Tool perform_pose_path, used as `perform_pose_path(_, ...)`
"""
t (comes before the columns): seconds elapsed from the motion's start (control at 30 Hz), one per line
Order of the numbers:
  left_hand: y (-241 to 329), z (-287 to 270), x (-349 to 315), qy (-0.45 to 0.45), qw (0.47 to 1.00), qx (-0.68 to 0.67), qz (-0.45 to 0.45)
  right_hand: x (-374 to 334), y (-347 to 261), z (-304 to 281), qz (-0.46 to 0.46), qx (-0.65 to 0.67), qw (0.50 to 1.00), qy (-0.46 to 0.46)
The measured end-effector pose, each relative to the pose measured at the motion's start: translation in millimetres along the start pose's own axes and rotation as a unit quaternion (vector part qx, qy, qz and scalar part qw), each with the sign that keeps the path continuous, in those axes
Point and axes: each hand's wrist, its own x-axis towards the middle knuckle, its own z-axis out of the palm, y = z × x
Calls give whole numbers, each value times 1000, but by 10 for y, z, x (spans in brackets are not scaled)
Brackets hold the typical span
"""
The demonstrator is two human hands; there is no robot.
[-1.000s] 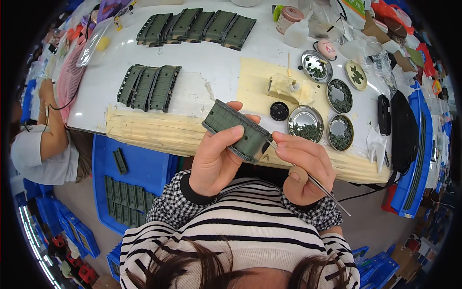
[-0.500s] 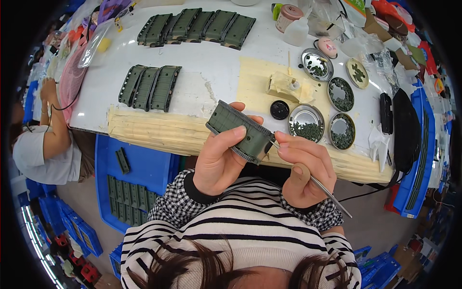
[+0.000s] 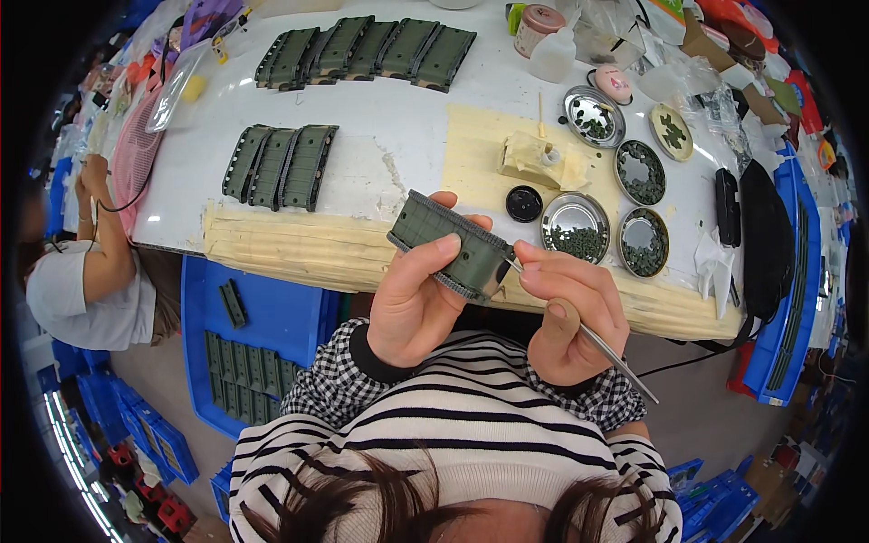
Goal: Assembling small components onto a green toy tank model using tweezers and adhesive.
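My left hand [image 3: 418, 294] grips a curved dark green plastic part [image 3: 444, 240] with ridged grey edges, tilted above the table's front edge. The thumb lies across its face; other fingers wrap behind. My right hand [image 3: 579, 317] pinches slim metal tweezers [image 3: 618, 364] like a pen, their tip at the part's right end. Whether the tip holds anything is too small to tell. Just beyond, metal dishes [image 3: 577, 237] hold small dark green pieces. A round black lid [image 3: 523, 204] and a tape-wrapped block [image 3: 534, 160] with a small bottle in it stand nearby.
Similar green parts stand in rows on the white table, one group at the far left [image 3: 362, 54] and one nearer [image 3: 281, 167]. A blue bin [image 3: 262, 271] below holds more green pieces. At the left sits another person [image 3: 95, 290]. Bags and a pink jar [image 3: 540, 27] crowd the back right.
The whole view has shifted very slightly. Both hands keep nearly the same pose, the tweezers' tip still at the right end of the green part.
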Motion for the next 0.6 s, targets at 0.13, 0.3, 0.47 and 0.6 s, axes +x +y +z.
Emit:
perform_pose_path(0.13,4,5,12,9,1000,6,-5,22,-10,-17,9,-8,1000,-14)
perform_pose_path(0.3,119,20,43,20,998,54,-23,110,-27,-143,38,7,997,-60)
perform_pose_path(0.47,307,63,128,-24,999,-30,-14,62,77,-195,79,75,988,111)
perform_pose_path(0.6,363,23,140,-66,979,-190,-30,-8,181,-258,108,38,986,121)
